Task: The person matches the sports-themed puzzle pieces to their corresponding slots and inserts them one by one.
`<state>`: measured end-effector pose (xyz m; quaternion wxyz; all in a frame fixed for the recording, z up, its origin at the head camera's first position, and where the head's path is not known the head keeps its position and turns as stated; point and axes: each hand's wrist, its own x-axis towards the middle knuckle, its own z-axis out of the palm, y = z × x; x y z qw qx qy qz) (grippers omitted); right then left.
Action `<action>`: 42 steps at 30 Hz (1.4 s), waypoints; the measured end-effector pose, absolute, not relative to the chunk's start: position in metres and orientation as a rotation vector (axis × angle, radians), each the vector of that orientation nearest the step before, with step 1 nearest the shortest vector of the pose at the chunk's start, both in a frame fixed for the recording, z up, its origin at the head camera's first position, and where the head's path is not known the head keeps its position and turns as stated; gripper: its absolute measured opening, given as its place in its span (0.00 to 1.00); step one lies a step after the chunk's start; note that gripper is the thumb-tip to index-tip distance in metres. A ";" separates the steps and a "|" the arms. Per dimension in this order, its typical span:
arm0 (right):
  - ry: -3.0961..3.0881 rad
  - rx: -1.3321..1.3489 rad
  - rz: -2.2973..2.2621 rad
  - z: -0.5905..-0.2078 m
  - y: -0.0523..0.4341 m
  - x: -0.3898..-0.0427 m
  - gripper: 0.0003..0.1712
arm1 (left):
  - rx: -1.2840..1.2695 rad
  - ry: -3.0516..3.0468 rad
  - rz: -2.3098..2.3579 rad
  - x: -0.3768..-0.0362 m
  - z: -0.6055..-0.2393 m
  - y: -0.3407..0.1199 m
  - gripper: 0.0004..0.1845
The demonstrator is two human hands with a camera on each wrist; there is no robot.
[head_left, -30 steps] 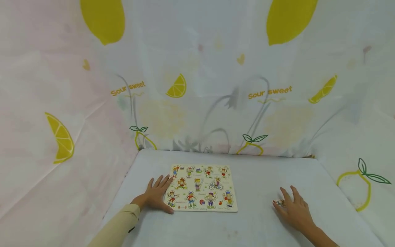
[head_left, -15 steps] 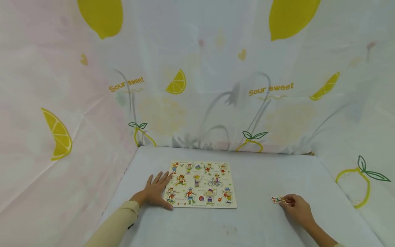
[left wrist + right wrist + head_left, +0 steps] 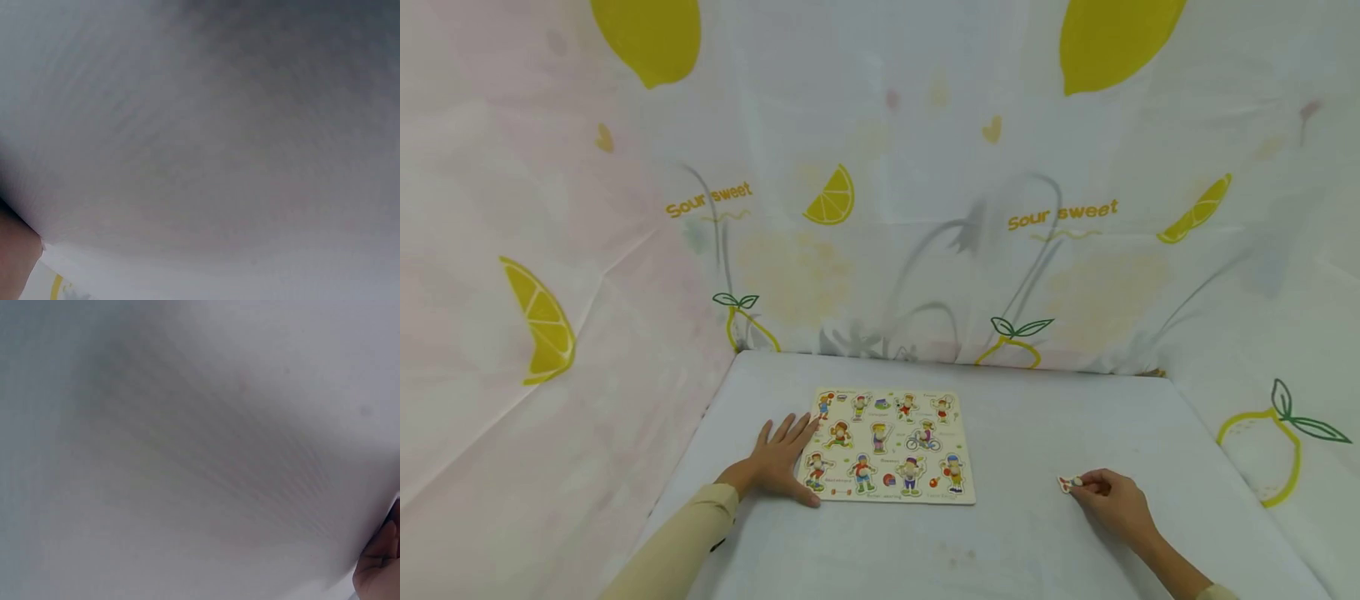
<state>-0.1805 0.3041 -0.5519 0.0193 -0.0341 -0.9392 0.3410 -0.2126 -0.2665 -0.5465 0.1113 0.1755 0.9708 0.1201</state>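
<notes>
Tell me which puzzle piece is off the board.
The loose puzzle piece pinched by the right hand on the table, right of the board; all others sit in it.

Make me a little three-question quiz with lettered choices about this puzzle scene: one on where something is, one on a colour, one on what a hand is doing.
1. Where does the puzzle board lie?
A. On the white table, by the left hand
B. Propped against the curtain
C. Under the right hand

2. What colour are the big fruit shapes on the curtain?
A. Red
B. Yellow
C. Blue

3. What is the right hand doing?
A. Lying flat on the board
B. Raised high in the air
C. Pinching a small puzzle piece at the table

Answers: 1 A, the left hand rests flat at the board's left edge. 2 B, the lemons are yellow. 3 C, its curled fingers hold the piece, apart from the board.
</notes>
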 end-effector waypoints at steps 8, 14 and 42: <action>-2.880 -0.123 0.995 -0.550 0.296 -0.184 0.14 | 0.518 2.873 0.407 -0.219 -0.561 -0.272 0.79; -2.900 -0.121 0.984 -0.549 0.295 -0.183 0.12 | 0.523 2.885 0.373 -0.222 -0.573 -0.274 0.80; -2.719 0.581 0.992 -0.497 0.215 -0.243 0.04 | 0.529 2.864 0.413 -0.216 -0.554 -0.269 0.79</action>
